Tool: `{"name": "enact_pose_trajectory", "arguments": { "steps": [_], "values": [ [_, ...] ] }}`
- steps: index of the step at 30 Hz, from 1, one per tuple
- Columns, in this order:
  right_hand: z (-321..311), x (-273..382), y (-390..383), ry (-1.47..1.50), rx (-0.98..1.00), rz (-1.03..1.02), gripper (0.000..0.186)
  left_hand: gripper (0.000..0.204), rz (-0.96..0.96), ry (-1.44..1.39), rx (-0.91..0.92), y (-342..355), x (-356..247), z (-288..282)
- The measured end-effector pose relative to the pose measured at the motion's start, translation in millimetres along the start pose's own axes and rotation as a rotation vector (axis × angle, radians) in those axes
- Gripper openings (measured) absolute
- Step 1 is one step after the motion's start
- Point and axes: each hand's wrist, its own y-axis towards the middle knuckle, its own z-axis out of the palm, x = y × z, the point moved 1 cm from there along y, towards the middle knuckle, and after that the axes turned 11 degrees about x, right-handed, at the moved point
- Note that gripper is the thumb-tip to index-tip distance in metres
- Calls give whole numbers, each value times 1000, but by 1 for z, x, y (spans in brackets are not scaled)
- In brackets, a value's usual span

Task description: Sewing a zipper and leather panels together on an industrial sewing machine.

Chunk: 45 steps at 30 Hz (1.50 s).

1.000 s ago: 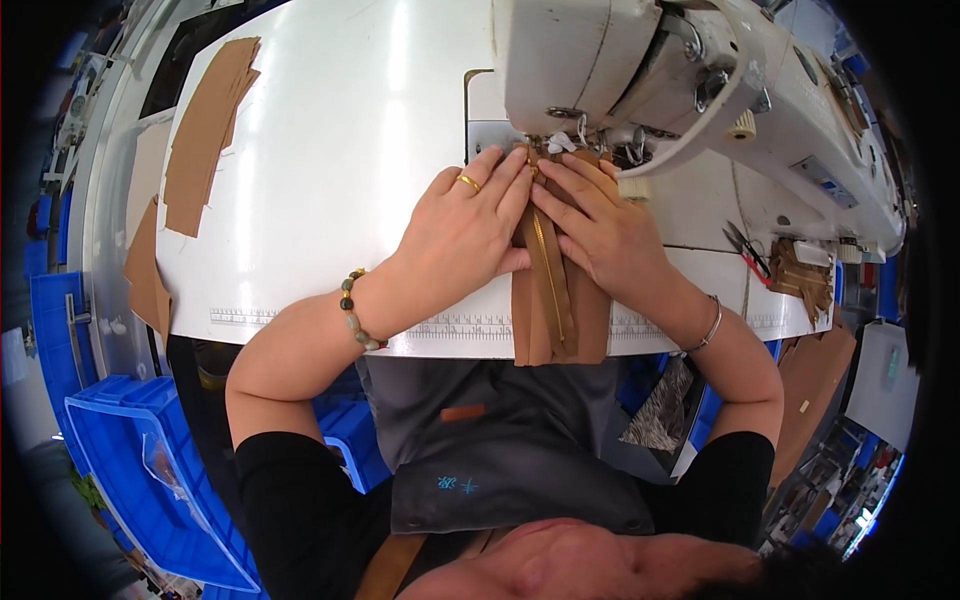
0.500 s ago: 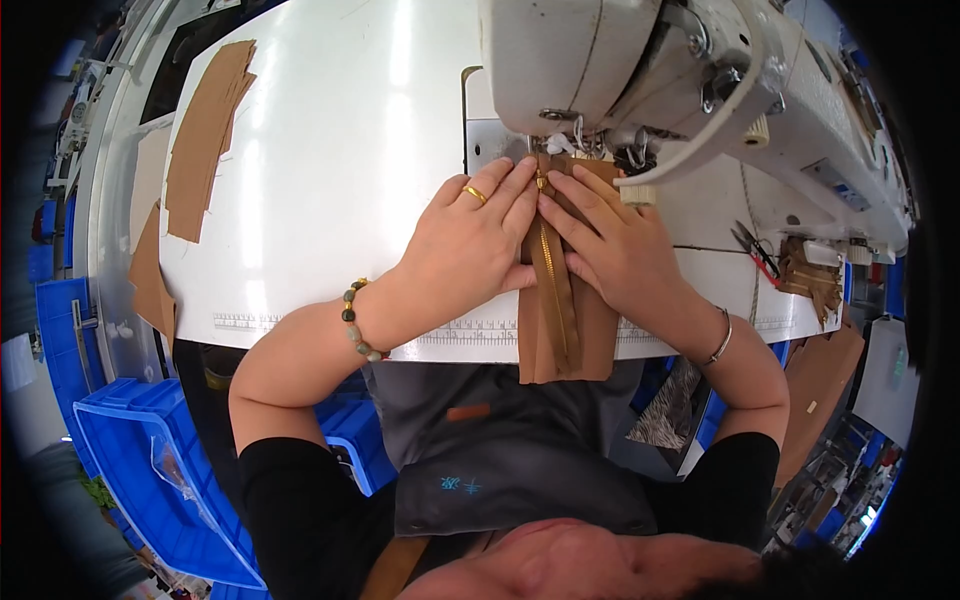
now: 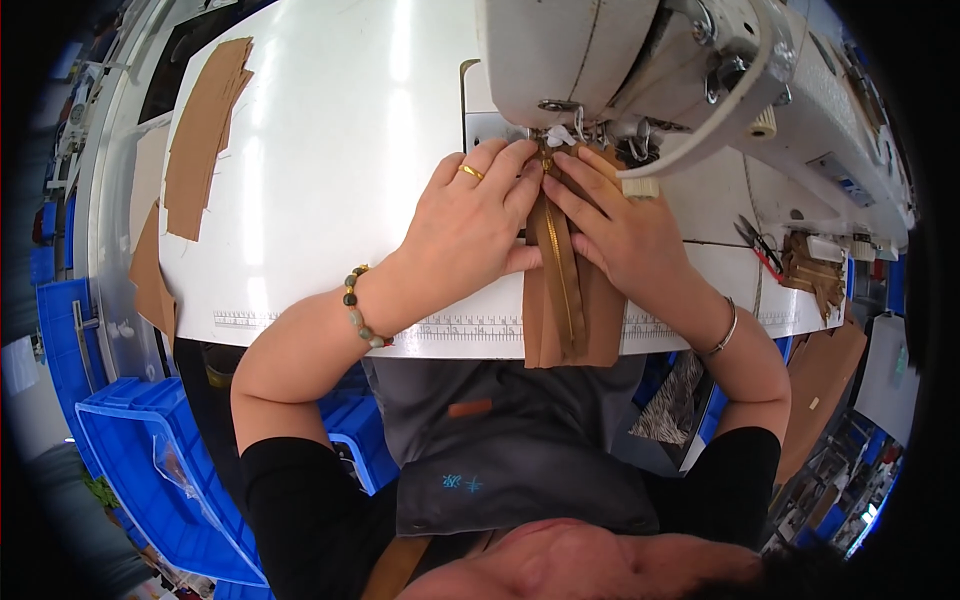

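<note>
Palms down, a person's two hands flank the zip (image 3: 562,270), the left hand (image 3: 472,212) on its left, the right hand (image 3: 632,232) on its right. Fingers reach forward, lightly bent, tips converging near its far end. The left thumb (image 3: 522,260) points across toward it; the right thumb (image 3: 590,249) angles in from the other side. Forearms (image 3: 308,350) slant inward from bent, wide-set elbows.

Your left hand (image 3: 478,205) and right hand (image 3: 622,222) hide parts of the brown cloth (image 3: 603,325); the upper edge cuts off your sewing machine (image 3: 560,60), its needle indistinct.
</note>
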Motion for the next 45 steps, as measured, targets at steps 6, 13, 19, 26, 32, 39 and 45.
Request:
{"name": "enact_pose_trajectory", "arguments": {
  "steps": [6,13,19,26,32,39,45],
  "values": [
    [0,-1,2,-7,-11,10,63,78,-10,-42,-37,3,0,1],
    [-2,-1,2,-4,-34,-17,62,77,-32,-23,11,1,-2,0],
    [-6,11,-11,-166,-103,-99,48,63,149,116,-81,-8,-13,8],
    [-4,60,-57,240,-59,-266,30,52,178,-38,-104,-27,-15,8],
    [26,80,-73,-37,-351,-333,20,51,120,62,-97,-60,-55,4],
    [27,81,-75,-76,-353,-364,16,49,43,16,-187,-76,-73,8],
    [30,85,-74,-81,-366,-344,15,42,54,-22,-233,-75,-73,13]
  ]
}}
